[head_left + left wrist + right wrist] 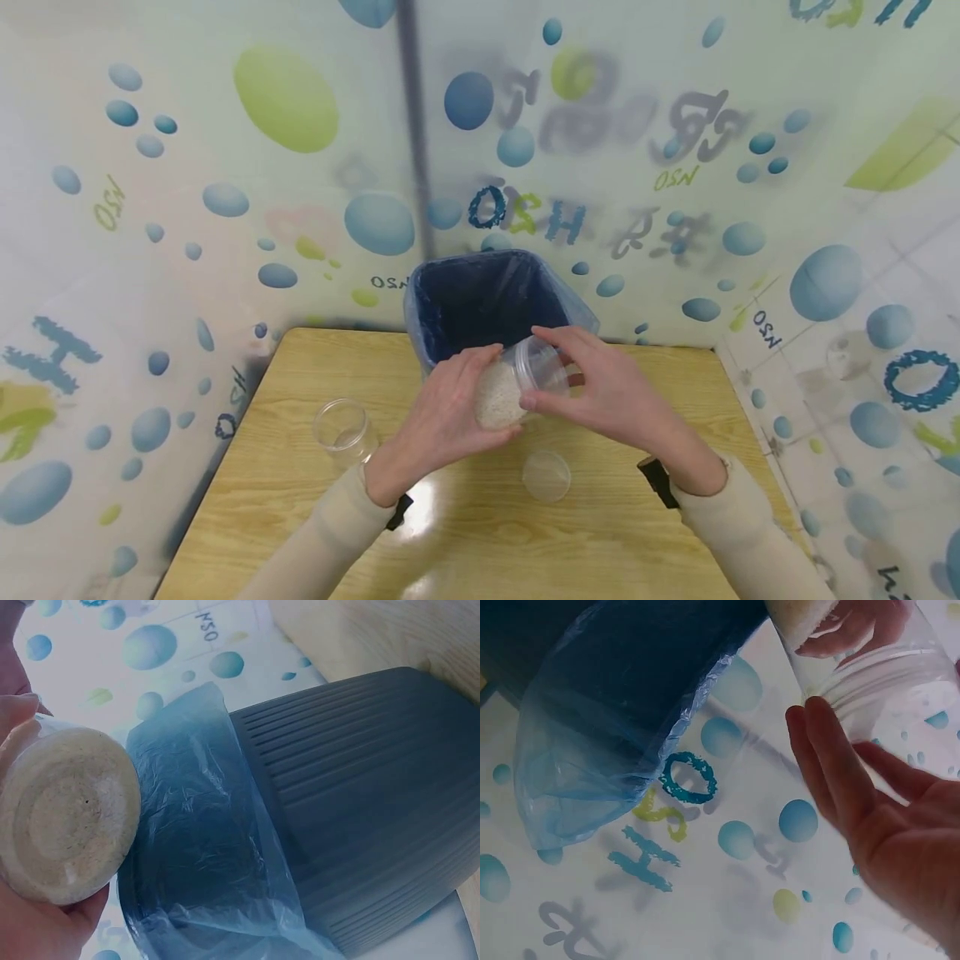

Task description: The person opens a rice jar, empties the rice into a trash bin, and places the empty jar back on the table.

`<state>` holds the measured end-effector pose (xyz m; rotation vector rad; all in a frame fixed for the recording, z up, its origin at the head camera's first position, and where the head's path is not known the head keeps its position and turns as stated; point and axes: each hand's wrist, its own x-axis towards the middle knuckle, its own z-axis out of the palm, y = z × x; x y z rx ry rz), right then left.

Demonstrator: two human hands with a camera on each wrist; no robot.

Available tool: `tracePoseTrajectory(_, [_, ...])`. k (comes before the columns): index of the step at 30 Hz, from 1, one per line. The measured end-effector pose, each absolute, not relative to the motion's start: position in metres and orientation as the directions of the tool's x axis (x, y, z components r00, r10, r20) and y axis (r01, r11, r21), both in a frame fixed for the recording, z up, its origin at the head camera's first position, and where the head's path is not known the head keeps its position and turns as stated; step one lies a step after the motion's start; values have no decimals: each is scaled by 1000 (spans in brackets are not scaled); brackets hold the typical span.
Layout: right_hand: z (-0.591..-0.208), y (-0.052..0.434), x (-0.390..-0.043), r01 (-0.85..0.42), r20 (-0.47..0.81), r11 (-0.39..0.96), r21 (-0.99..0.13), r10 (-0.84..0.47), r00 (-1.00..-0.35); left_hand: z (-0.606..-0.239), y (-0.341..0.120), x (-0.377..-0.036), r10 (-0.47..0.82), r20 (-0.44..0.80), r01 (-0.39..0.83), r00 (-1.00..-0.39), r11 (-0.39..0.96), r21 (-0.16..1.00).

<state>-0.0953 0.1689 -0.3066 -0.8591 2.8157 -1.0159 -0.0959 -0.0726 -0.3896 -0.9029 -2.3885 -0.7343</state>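
Note:
A clear jar (498, 402) of pale, rice-like grains lies tilted between my two hands, close over the table beside the near side of the bin. My left hand (442, 408) grips its body, with the filled base (69, 814) turned towards the left wrist camera. My right hand (618, 387) holds the clear threaded end (889, 671), thumb at the near side and fingers round the far side. Through the clear wall in the right wrist view, left-hand fingers show behind it. Some of the grains are hidden by my left hand.
At the back stands a dark ribbed bin (367, 795) with a blue plastic liner (480, 292). Another clear jar (343, 429) stands on the left of the wooden table (615, 533). A clear round disc (546, 477) lies in front of my hands. Patterned curtains enclose the sides and back.

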Motion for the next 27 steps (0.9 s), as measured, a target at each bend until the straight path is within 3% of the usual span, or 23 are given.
tracePoseTrajectory(7, [-306, 182, -102, -644, 197, 459, -612, -700, -687, -388, -73, -96, 459, 579, 703, -674, 639, 312])
tracePoseTrajectory(13, [-307, 187, -105, -687, 198, 392, -611, -765, -613, -388, -73, -97, 466, 583, 710, -665, 636, 302])
tracePoseTrajectory(16, [-307, 188, -104, -648, 180, 394, -652, -750, -637, -389, -72, -98, 468, 587, 715, -660, 632, 299])
tracePoseTrajectory(21, [-310, 185, -104, -561, 174, 482, -673, -634, -753, -389, -72, -97, 462, 587, 710, -665, 634, 306])
tracePoseTrajectory(27, [-314, 179, -101, -471, 146, 582, -663, -516, -844, -389, -72, -97, 459, 584, 708, -669, 634, 312])
